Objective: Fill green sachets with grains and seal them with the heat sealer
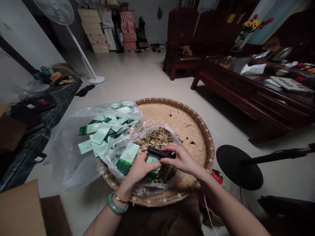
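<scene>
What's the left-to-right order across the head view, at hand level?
dark stone ledge, clear plastic bag, pale green sachets, left hand, black handheld device, right hand, black round disc on a rod

A white pedestal fan [80,49] stands on the tiled floor [145,75], well left of a dark carved wooden table [246,88]. Carved wooden armchairs [180,39] stand just behind that table, stacked cartons [128,28] lie far beyond it, and a round black disc on a pole [238,167] stands near its front.
</scene>
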Demonstrator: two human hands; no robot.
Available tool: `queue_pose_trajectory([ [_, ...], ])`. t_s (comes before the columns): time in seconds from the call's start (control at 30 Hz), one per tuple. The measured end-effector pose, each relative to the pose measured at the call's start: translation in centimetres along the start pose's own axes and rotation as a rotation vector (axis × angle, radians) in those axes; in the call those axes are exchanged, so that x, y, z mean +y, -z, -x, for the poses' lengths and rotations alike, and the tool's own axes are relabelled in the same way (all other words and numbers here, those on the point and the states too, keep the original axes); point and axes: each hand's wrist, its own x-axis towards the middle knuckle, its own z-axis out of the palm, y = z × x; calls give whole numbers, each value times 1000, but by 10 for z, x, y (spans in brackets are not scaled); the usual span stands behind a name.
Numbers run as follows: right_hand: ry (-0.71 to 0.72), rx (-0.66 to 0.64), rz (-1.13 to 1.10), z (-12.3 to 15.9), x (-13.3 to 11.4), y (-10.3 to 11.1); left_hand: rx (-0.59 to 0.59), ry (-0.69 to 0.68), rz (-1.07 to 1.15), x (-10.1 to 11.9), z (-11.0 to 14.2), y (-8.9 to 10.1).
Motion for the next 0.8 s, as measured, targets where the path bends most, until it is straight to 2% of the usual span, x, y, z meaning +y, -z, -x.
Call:
queue_pose_trajectory([
  [0.13,-110,85,-55,6,25,6,17,24,96,-2,1,-1],
  [0.23,-172,203,198,16,55,6,65,76,359,-2,1,-3],
  [0.3,-199,201,349,21,70,3,87,97,493,-3,0,-5],
  [0.37,-203,179,408,24,74,-1,124,75,514,-4,-1,-7],
  [0.43,-163,197,350,22,67,-5,181,9,442,-6,-3,-9],
  [0.53,-55,249,69,13,41,-13,250,-100,319,-7,-3,-11],
  [0.67,4,228,-214,0,13,-35,222,-126,268,-4,2,-11],
  [0.8,-30,259,-307,-1,6,-49,183,-108,273,-3,8,-7],
])
